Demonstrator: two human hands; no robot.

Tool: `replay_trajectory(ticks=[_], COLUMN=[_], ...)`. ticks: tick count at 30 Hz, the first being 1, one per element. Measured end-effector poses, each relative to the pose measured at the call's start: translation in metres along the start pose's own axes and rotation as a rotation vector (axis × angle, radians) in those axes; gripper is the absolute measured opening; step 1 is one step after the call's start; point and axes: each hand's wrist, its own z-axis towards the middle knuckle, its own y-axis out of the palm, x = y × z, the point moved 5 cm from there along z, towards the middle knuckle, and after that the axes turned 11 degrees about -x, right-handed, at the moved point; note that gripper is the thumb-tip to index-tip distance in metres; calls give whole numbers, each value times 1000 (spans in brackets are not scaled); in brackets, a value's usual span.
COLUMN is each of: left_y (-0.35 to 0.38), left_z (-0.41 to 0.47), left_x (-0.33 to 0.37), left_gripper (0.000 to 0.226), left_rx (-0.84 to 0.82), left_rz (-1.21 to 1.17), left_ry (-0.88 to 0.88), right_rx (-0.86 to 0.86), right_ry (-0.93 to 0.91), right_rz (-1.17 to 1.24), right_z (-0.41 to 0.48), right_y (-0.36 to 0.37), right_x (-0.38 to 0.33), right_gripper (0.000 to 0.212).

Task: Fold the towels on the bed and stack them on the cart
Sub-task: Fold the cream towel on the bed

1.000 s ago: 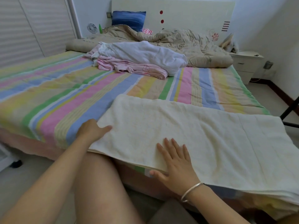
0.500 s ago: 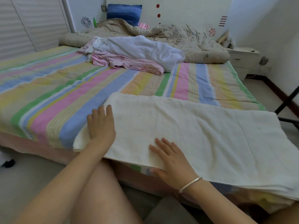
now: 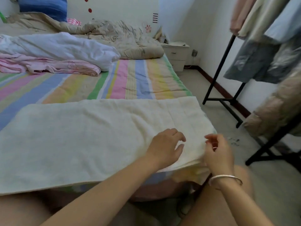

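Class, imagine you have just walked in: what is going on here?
A person works on a cream towel spread flat along the near edge of a striped bed. Both hands are at its right end: the left hand is over it, fingers loosely curved; the right hand is at the corner, grip too blurred to judge. A white cloth and a pink cloth lie crumpled further up.

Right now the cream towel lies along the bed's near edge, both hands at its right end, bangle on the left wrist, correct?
No. In the head view the bangle is on the right wrist, behind the right hand; the left hand has a bare wrist. The rest holds.
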Motion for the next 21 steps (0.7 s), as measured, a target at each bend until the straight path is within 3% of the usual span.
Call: replay_trajectory(ticks=[4,7,9,12,16,18,21], left_y=[35,50,51,49,47,44,32], left_z=[23,31,32,31,30,31,40], left_x=[32,35,28,18,13,12,6], left_gripper=[58,54,42,32,33,33,30], left_rx=[-182,-240,-195,-132,-106,-143,-343], left_rz=[39,108,38,-95,-201,-276,-505], left_ry=[110,92,71,66,53,36,-25], right_rx=[0,-201,-311,-312,-430,-476,-401], right_ry=[359,527,510,443,384,352,304], right_rz=[427,740,734,667,481,441,562], right_z=[24,31,38,60,79,81,86], right_y=[-14,-4,-2,-5,-1,-3,-18], right_x=[54,58,56,49,32,25,28], right_gripper=[31,24,18,27,36,32,27])
